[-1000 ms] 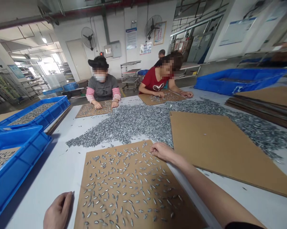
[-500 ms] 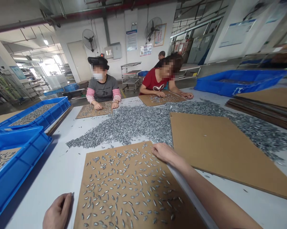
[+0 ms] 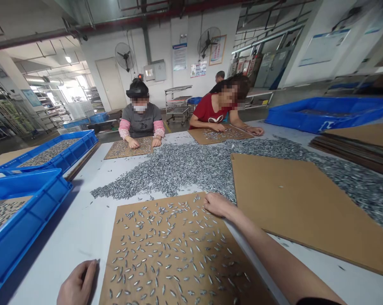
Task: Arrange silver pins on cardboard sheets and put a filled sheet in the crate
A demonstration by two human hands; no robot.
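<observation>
A brown cardboard sheet (image 3: pixel 185 224) lies on the white table in front of me, with many small silvery spindle-shaped metal pieces (image 3: pixel 168 266) scattered over it. At the sheet's far right corner rests my right hand (image 3: pixel 219 205), its fingers curled closed and touching the sheet. Whatever those fingertips hold, if anything, is hidden. My left hand (image 3: pixel 76 283) lies on the table just left of the sheet, loosely fisted with the thumb against the fingers and nothing visible in it. Beyond the sheet spreads a large heap of the same pieces (image 3: pixel 185 167).
A larger cardboard sheet (image 3: pixel 293 207) lies to the right, bearing one piece. Blue trays stand left (image 3: pixel 35 212) and far right (image 3: pixel 325 114), near stacked boards (image 3: pixel 353 148). Across the table, two people (image 3: pixel 142 123) (image 3: pixel 219 110) have their hands over boards of pieces.
The view has shifted slightly, so the surroundings appear a little farther right and lower. Both my hands keep nearly the same pose and place.
</observation>
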